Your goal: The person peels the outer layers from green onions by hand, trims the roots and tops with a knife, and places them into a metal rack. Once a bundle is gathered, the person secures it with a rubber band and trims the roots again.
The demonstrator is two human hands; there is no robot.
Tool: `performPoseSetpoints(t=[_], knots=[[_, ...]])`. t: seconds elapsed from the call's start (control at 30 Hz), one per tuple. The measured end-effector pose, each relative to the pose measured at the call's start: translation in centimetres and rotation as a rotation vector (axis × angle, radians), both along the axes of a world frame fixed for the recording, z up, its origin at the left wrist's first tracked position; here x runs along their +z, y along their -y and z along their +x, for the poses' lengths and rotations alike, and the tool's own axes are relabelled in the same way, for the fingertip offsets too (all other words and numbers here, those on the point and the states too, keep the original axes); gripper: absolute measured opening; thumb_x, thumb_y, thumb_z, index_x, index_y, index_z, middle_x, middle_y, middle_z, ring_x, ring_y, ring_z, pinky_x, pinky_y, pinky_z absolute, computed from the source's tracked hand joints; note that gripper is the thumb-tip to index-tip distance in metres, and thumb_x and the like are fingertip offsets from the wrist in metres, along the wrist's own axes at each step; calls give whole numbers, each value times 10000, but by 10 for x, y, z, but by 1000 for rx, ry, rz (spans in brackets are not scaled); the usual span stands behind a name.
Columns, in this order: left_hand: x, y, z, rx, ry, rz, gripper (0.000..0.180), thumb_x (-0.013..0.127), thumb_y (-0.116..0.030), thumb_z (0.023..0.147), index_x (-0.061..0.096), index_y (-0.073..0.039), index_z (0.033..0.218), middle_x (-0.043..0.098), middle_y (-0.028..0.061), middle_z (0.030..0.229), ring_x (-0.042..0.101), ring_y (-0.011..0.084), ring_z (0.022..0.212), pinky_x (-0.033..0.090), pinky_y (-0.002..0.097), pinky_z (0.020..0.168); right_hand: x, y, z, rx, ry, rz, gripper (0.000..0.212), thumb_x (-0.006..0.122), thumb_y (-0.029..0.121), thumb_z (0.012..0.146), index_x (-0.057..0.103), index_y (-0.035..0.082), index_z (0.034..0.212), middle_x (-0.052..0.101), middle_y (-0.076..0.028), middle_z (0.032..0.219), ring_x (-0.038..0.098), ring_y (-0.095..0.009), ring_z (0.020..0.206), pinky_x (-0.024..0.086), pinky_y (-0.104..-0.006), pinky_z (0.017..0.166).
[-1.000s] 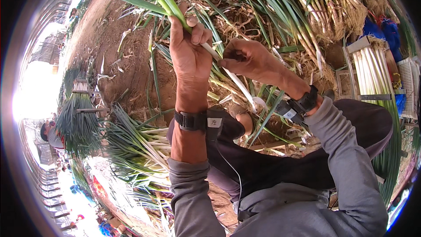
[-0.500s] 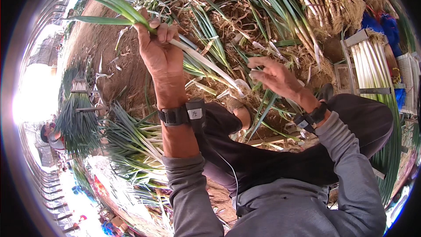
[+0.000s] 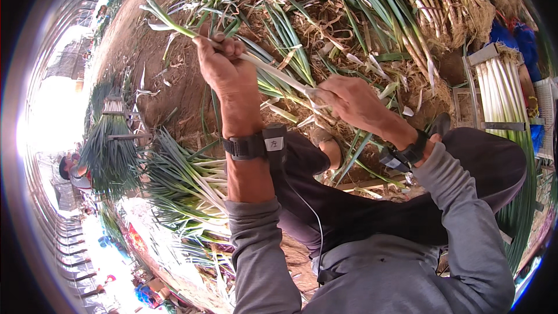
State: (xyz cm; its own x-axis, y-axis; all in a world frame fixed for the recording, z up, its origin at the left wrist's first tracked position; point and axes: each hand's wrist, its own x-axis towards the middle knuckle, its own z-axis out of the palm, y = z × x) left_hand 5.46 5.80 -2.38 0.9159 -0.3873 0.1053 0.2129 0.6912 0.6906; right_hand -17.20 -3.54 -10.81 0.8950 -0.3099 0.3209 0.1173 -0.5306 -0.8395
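A long green onion (image 3: pixel 278 74) slants across in front of me, its leafy top at the upper left and its white end lower right. My left hand (image 3: pixel 228 75) is closed around the stalk just below the green leaves. At the pale root end, my right hand (image 3: pixel 361 104) is closed, fingers pinched together on the stalk's base. The fingertips partly hide what they grip there. Loose peeled leaves and roots lie on the ground under both hands.
Untrimmed onions with roots (image 3: pixel 447 9) lie at the upper right. A bundle of white stalks (image 3: pixel 501 90) rests in a metal rack on the right. Onions (image 3: pixel 186 189) are piled at the left, near another racked bundle (image 3: pixel 109 148). A person (image 3: pixel 77 171) is at the far left.
My right hand, open and apart from the stalk before, has closed on its root end. The left hand and onion appear slightly farther right, and the leafy top looks narrower.
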Motion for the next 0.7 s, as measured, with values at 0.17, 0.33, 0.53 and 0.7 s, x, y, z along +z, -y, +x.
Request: performPoseSetpoints(t=[0.17,0.33,0.53,0.7], knots=[[5,-9,0,4,53,4,441,404,-367,1095,467,-28,1370,514,2,761,387,77,569,346,258,534,-53,3,-46,-124,-192,-222,206,682,185,942,684,-17,979,674,-130,871,663,-289,729,536,-412,653],[10,-20,15,-78,125,-122,415,430,-361,1086,506,-41,1339,501,-14,777,389,77,584,351,252,553,-58,-2,-66,-86,-344,-61,432,726,197,912,597,33,1291,669,-165,1075,690,-291,889,557,-405,818],[5,-7,9,-232,-120,-314,308,459,-280,1075,564,-13,1187,474,-16,733,392,99,577,349,262,540,0,-12,-2,2,93,131,599,722,135,919,460,80,1455,615,-151,1205,676,-213,946,566,-308,826],[4,-15,13,-219,-79,-292,347,498,-362,1058,555,-83,1256,497,-39,713,389,82,541,346,249,520,-29,-17,-24,31,-17,71,280,678,79,929,623,45,1202,699,-174,1061,708,-272,762,597,-341,669]])
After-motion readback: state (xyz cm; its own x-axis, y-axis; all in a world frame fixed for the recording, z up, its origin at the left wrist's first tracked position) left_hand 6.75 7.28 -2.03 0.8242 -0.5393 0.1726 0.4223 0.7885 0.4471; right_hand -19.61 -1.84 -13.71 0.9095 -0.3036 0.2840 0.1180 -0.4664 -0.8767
